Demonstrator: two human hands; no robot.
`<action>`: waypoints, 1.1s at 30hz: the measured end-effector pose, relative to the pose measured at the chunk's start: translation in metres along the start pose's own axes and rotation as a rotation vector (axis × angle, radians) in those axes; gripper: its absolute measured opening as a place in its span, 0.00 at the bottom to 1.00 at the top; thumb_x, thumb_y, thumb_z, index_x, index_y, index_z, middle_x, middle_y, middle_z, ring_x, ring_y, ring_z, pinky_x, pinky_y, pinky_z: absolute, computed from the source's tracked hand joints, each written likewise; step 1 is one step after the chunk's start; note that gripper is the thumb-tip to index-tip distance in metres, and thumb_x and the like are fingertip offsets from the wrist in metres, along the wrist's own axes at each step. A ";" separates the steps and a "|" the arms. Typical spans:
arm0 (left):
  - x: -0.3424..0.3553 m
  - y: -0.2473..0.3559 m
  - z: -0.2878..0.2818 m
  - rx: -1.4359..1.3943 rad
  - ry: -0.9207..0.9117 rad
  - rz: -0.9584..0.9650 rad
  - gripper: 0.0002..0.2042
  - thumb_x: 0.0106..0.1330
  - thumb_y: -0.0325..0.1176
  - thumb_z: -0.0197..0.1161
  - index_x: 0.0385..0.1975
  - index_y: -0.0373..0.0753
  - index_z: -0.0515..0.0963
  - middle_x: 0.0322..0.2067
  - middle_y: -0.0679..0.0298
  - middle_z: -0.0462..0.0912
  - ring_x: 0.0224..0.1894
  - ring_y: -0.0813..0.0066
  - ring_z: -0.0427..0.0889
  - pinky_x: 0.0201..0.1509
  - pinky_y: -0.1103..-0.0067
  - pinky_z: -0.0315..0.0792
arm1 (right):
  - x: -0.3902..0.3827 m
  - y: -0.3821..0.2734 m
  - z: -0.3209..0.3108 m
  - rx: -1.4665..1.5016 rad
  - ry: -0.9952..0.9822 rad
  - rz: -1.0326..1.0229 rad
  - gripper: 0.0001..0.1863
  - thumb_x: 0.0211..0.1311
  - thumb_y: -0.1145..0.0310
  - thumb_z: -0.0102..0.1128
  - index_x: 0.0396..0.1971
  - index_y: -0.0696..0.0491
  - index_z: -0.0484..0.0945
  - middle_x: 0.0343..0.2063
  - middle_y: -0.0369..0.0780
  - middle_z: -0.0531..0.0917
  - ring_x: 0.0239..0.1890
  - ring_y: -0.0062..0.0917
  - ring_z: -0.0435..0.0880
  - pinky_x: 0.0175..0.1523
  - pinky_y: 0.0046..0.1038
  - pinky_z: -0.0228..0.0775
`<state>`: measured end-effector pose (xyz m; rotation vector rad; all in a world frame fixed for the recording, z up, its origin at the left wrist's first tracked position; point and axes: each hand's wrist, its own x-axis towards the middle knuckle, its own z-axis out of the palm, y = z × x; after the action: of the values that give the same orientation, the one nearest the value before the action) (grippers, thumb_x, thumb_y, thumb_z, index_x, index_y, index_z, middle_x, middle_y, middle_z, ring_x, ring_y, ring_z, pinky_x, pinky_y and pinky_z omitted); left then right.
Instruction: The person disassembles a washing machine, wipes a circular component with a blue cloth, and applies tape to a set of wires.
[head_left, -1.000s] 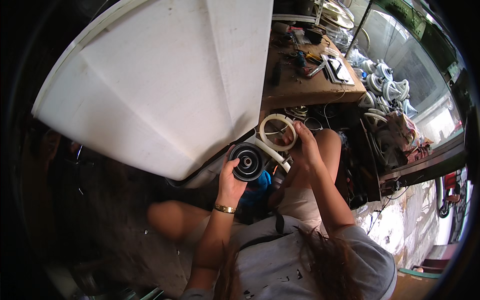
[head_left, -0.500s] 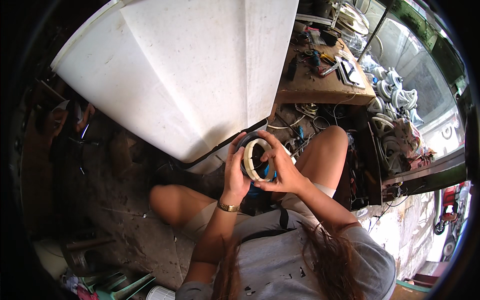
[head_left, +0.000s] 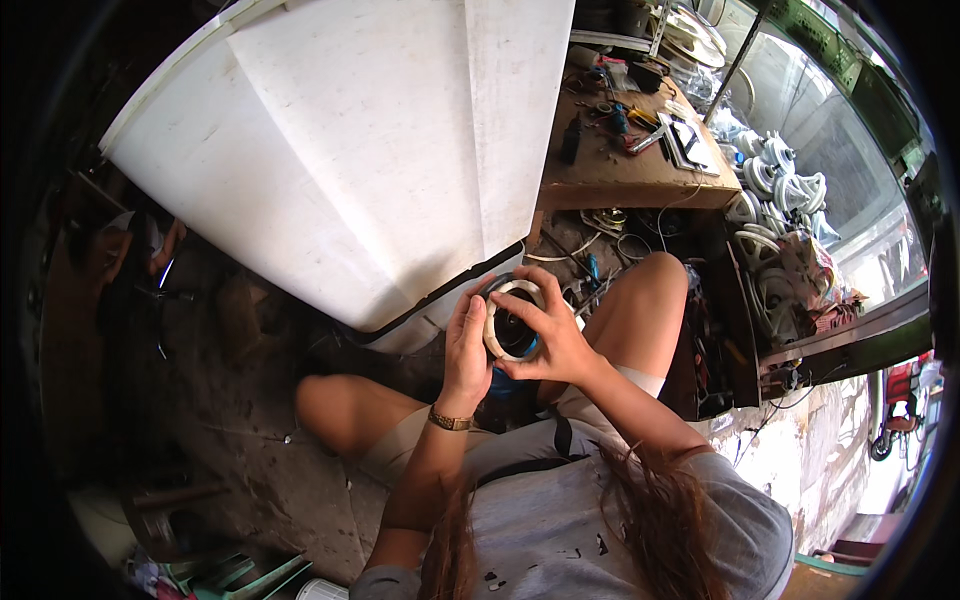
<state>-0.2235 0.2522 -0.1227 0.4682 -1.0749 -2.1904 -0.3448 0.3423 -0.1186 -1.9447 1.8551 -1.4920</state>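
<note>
In front of my lap I hold a cream-coloured ring (head_left: 490,332) up against a round black part (head_left: 494,286), whose rim shows behind it at the upper left. My left hand (head_left: 466,348) wraps the left side of the black part with its fingers pointing up. From the right, my right hand (head_left: 562,338) grips the ring, thumb at its lower edge and fingers over its top and opening. The ring sits nearly in line with the black part. Whether the two are joined cannot be seen.
A large white ribbed housing (head_left: 370,160) stands right ahead, its dark lower edge close to my hands. Beyond it on the right is a wooden workbench (head_left: 640,192) with pliers and other tools (head_left: 640,120). White plastic wheels (head_left: 775,185) are piled farther right; cables lie below the bench.
The cream ring has turned and drawn closer over the black part, my right fingers shifting across its opening. Both hands stay in about the same place.
</note>
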 end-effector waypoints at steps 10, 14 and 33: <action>0.002 -0.006 -0.022 0.424 -0.056 0.176 0.24 0.75 0.45 0.38 0.58 0.31 0.66 0.56 0.55 0.70 0.57 0.70 0.70 0.62 0.76 0.63 | 0.003 0.003 0.012 -0.097 -0.061 -0.005 0.39 0.33 0.55 0.72 0.53 0.48 0.72 0.58 0.50 0.66 0.52 0.47 0.70 0.55 0.43 0.67; -0.002 0.007 -0.008 0.513 -0.109 0.299 0.29 0.75 0.51 0.33 0.60 0.31 0.64 0.57 0.54 0.68 0.60 0.68 0.67 0.64 0.74 0.60 | 0.007 0.011 0.030 -0.091 0.203 -0.096 0.41 0.32 0.52 0.73 0.52 0.52 0.70 0.55 0.52 0.68 0.50 0.47 0.71 0.52 0.42 0.67; -0.002 0.015 -0.035 1.119 0.049 0.957 0.18 0.62 0.40 0.63 0.43 0.34 0.70 0.29 0.56 0.74 0.24 0.63 0.77 0.27 0.74 0.72 | 0.013 0.001 0.036 0.170 0.331 0.082 0.41 0.41 0.47 0.67 0.52 0.60 0.68 0.45 0.49 0.68 0.47 0.40 0.72 0.52 0.36 0.66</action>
<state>-0.1964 0.2265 -0.1319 0.3281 -1.9160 -0.6340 -0.3247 0.3127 -0.1307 -1.6066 1.8216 -1.9696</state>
